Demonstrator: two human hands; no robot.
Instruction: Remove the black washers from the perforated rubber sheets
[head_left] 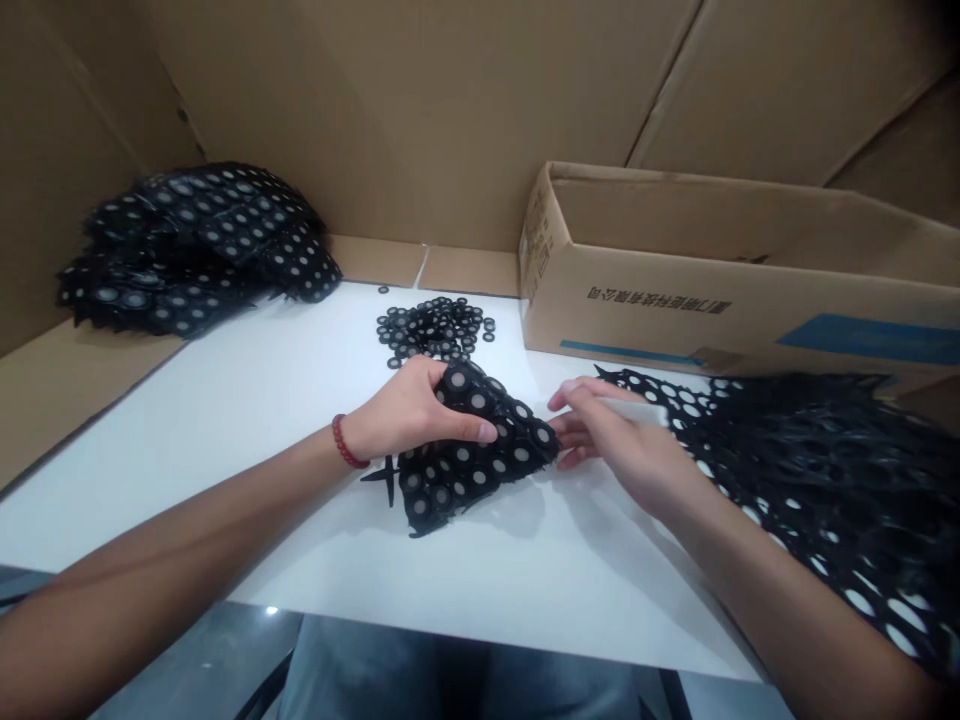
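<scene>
The white table (277, 370) bears loose rings (435, 325) and holed sheets (814, 475), a filled heap (214, 235) seemingly remaining, while the left hand (405, 408) pinches a dotted sheet (474, 462) and the right hand (616, 438) half-curls, hold unclear.

Sheet (480, 462) between left hand (414, 405) and right hand (619, 450), over the table (225, 430).
Rings (435, 325) lie behind it; a bundle (217, 235) sits back left, perhaps partly off the table; a box (750, 325) stands back right, netting (825, 470) before it.
</scene>
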